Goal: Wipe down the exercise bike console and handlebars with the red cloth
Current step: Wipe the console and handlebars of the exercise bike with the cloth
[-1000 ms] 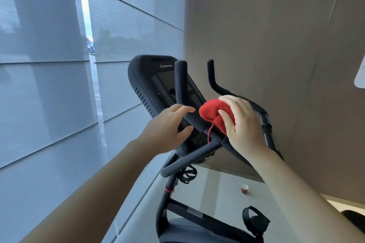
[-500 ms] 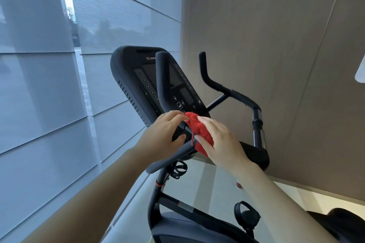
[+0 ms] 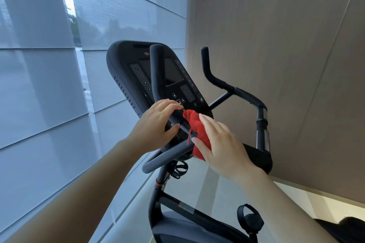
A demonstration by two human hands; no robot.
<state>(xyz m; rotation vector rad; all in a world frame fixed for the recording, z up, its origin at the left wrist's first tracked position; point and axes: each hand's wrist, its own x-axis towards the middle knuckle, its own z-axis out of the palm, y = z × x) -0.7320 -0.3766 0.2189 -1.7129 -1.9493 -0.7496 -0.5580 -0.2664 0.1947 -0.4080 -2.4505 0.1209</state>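
Currently right hand (image 3: 223,144) holds red cloth (image 3: 195,124) bunched between thumb and fairly straight fingers; left hand (image 3: 156,126) curls round the handlebars (image 3: 156,69) at the near bar's base. Likely risks: loose wad slips free, or a hard press triggers the console (image 3: 173,73). Cloth pokes ahead of right fingers, touching console's lower edge, just beside left fingertips.

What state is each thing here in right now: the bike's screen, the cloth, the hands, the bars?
console screen, dark, nothing displayed.
red cloth, bunched up, pressed at the console's lower edge.
right hand, holds the red cloth between thumb and fingers.
left hand, grips the left handlebar near its base.
right handlebar, free, no hand on it.
window blinds, lowered.
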